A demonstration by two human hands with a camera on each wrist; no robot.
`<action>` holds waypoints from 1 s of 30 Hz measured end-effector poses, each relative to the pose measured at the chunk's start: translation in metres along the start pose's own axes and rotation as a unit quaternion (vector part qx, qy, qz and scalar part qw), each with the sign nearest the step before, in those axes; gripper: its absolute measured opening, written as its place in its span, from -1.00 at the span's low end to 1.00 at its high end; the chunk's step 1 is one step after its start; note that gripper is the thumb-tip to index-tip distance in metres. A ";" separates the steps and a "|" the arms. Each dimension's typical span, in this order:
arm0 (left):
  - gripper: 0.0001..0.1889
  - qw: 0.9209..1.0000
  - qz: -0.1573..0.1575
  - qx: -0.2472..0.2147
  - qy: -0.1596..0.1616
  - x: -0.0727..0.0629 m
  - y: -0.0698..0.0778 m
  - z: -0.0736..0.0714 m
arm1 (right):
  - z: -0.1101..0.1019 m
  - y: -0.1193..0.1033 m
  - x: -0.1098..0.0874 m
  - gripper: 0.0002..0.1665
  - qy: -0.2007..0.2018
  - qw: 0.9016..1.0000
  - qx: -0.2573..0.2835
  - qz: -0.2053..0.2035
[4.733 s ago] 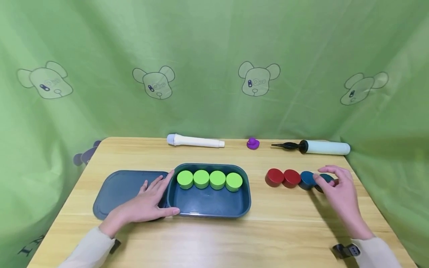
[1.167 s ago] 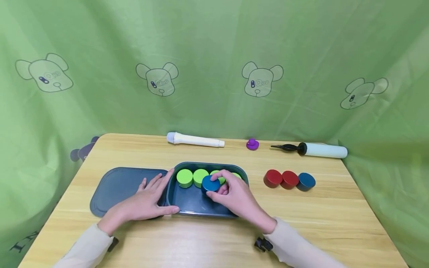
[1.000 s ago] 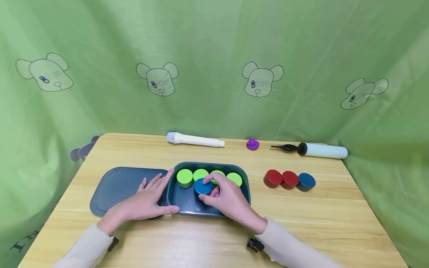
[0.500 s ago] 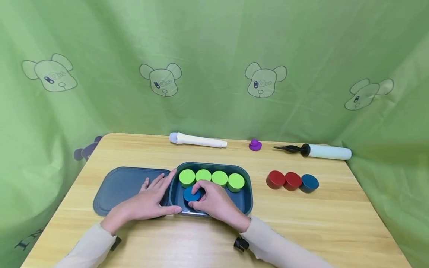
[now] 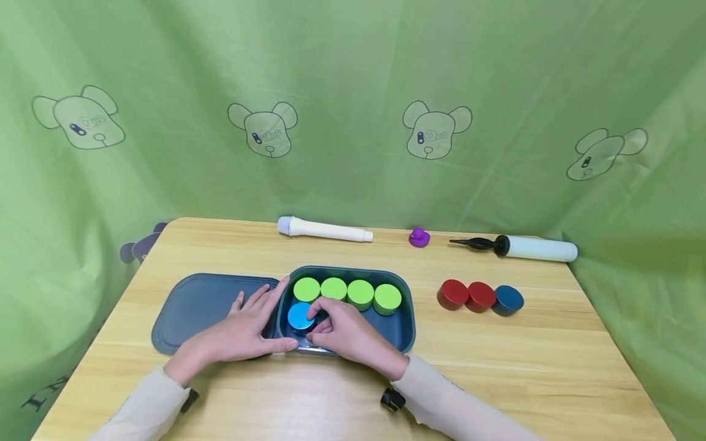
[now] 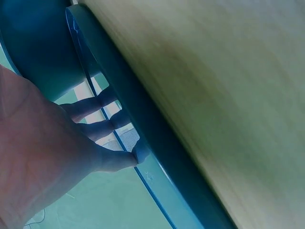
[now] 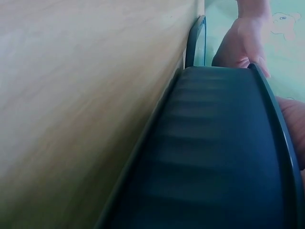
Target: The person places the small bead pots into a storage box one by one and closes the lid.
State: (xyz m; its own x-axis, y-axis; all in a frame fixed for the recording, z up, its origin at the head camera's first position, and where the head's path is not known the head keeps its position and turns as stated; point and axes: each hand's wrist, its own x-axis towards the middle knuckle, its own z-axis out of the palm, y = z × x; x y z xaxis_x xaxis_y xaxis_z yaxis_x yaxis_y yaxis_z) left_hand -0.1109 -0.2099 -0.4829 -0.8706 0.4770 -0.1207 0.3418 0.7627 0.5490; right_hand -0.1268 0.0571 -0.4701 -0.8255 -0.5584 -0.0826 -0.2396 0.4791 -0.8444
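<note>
In the head view, a dark blue open box [image 5: 353, 355] holds a row of several lime-green round blocks [image 5: 361, 294] along its back wall. A shiny blue round block [image 5: 300, 316] stands in its front left corner. My right hand [image 5: 353, 331] reaches in over the front wall, thumb and index finger curled against that block's right side. My left hand [image 5: 242, 334] lies with spread fingers along the box's left wall, thumb at the front corner. The left wrist view shows this left hand [image 6: 52, 138] at the rim; in the right wrist view the box's outer wall [image 7: 214, 143] hides most of the right hand.
A dark blue lid [image 5: 204, 312] lies left of the box, partly under my left hand. To the right stand two red blocks [image 5: 453, 294] and one blue block [image 5: 508, 300] in a row. A white microphone [image 5: 325, 230], purple duck [image 5: 419, 237] and hand pump [image 5: 535, 248] line the back edge.
My right hand has brought a blue block from the right end of the row into the box, then leftward to the front left corner. The left hand has stayed at the wall.
</note>
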 end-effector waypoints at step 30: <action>0.23 1.000 0.004 0.001 0.007 -0.002 0.002 0.002 | -0.047 0.021 -0.049 -0.86 0.173 0.983 0.046 -0.030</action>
State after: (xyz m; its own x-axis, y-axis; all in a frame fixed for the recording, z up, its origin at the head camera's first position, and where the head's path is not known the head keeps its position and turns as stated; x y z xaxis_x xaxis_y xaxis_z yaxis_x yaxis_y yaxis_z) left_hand -0.1077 -0.2083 -0.4835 -0.8721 0.4778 -0.1050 0.3500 0.7593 0.5486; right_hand -0.1150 0.1259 -0.4588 -0.9397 -0.3116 0.1412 -0.2595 0.3800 -0.8878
